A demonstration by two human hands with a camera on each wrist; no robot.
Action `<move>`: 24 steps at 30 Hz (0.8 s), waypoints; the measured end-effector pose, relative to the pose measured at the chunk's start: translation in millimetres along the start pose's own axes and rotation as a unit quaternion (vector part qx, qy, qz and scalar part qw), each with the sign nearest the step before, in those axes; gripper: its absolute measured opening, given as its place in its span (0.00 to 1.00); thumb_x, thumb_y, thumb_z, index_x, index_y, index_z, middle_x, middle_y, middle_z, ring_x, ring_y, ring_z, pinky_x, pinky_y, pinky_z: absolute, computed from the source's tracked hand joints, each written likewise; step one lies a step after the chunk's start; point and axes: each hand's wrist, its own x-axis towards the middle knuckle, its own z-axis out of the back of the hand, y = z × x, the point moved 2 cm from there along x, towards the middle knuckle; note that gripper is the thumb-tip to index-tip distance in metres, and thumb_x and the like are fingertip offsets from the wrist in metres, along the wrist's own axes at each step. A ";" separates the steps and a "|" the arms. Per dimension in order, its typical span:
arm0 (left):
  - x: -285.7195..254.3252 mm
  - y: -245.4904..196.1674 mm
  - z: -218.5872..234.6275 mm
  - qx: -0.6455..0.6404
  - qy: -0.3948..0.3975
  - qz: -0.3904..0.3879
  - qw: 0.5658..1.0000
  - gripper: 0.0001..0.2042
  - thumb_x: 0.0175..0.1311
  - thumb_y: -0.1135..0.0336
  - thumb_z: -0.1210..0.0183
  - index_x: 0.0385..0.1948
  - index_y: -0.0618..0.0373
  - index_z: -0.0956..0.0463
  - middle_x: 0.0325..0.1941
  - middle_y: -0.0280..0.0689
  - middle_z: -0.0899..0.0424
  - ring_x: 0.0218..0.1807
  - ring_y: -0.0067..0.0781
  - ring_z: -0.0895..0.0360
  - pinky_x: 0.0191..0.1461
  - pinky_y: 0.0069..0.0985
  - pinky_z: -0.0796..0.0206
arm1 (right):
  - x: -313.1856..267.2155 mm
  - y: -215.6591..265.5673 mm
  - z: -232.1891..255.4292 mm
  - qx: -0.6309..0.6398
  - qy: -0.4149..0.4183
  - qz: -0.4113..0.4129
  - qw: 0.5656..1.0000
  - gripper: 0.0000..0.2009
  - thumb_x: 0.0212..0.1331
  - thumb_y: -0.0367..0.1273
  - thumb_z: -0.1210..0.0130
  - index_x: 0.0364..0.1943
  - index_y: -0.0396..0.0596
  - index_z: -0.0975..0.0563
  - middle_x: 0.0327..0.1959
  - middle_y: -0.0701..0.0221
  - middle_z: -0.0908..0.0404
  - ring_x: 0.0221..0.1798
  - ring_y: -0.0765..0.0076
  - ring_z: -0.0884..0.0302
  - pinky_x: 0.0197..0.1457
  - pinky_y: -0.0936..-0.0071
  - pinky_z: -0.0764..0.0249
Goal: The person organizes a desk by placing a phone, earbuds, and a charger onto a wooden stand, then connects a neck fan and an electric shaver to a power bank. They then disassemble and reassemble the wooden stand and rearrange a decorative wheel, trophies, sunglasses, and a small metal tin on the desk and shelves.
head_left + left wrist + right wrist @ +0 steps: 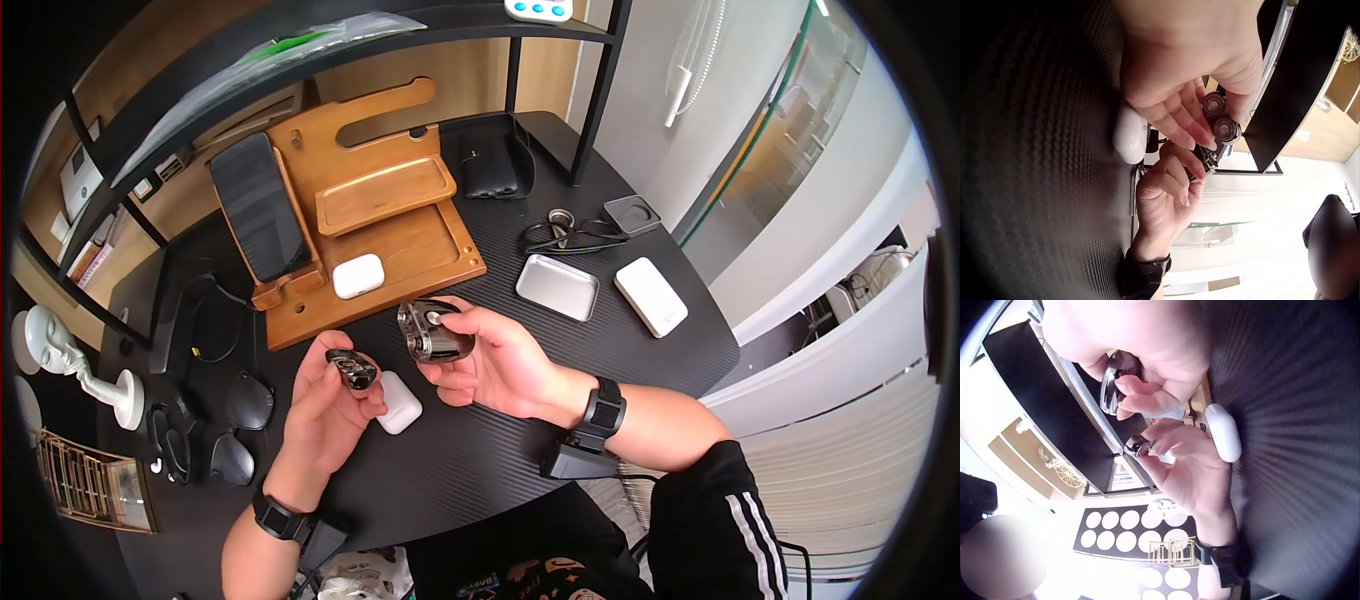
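My left hand [325,410] pinches a dark, glossy shaver head [352,369] between thumb and fingers. Two round ringed cutters show on it in the left wrist view. To the right, my right hand [495,355] grips the dark, shiny shaver body [437,332], with the thumb by a round silver button on its face. The two pieces are apart, both held up over the desk. Below and between the hands lies a white rounded case [400,403], partly covered by the left fingers. A second white case [358,276] sits on the wooden stand [390,270].
A phone [260,205] leans on the stand. Scissors [570,238], a metal tray [558,287] and a white box [650,297] lie on the right. Sunglasses [249,400] and a white head figure [65,350] are on the left. A black shelf [380,42] spans the back.
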 end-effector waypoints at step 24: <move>-0.1 -4.0 -16.6 0.122 0.029 0.051 0.991 0.25 0.67 0.61 0.55 0.64 0.53 0.51 0.52 0.46 0.26 0.46 0.37 0.22 0.41 0.29 0.25 | -2.8 -6.7 -11.0 -0.222 -0.006 0.008 0.975 0.20 0.65 0.30 0.55 0.60 0.49 0.40 0.37 0.69 0.25 0.22 0.85 0.36 0.24 0.85 0.34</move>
